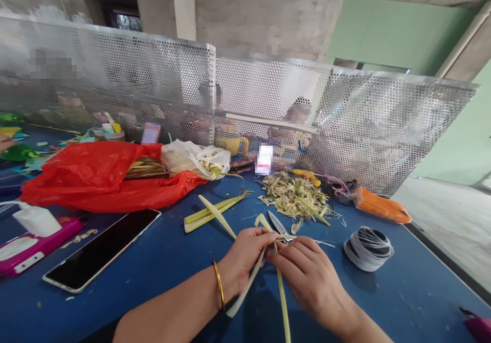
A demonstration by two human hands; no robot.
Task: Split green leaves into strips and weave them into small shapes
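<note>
Several pale strips (283,297), lower centre, I record pinched in the fingers of the left hand (242,253) and right hand (310,274); one string spool (368,251), lower right.

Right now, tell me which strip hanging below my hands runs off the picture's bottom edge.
The narrow yellow-green strip on the right; the paler strip on the left slants toward the gold bangle, its end in view.

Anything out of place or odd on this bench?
Mildly: a loose heap of plant scraps lies directly on the blue tabletop beyond the hands, stray bits around its edge. It looks more like trimmings than a spill. A bare pointed blade also lies close to the left hand. No clear damage visible.
</note>
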